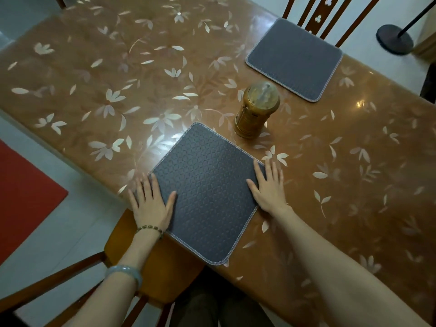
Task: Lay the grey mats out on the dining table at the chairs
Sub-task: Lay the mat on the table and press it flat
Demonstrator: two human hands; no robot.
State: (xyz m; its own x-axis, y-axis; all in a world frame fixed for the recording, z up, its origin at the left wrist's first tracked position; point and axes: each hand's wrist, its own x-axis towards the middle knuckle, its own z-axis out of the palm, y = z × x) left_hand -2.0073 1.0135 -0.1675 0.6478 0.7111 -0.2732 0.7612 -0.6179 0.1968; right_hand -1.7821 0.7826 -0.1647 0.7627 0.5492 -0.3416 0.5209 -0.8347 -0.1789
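Note:
A grey mat (pixel 210 185) with a stitched pale border lies flat at the near edge of the dining table (pixel 118 74), over a wooden chair (pixel 151 263). My left hand (pixel 151 204) rests flat with fingers spread on the mat's left edge. My right hand (pixel 269 187) lies flat on its right edge. Neither hand grips anything. A second grey mat (pixel 295 59) lies at the far side of the table, in front of another chair (pixel 325 13).
A brown lantern-like jar (pixel 257 109) stands between the two mats. The table wears a glossy brown floral cover. A red rug (pixel 21 197) lies on the floor at left, and a black stand base (pixel 394 42) sits at far right.

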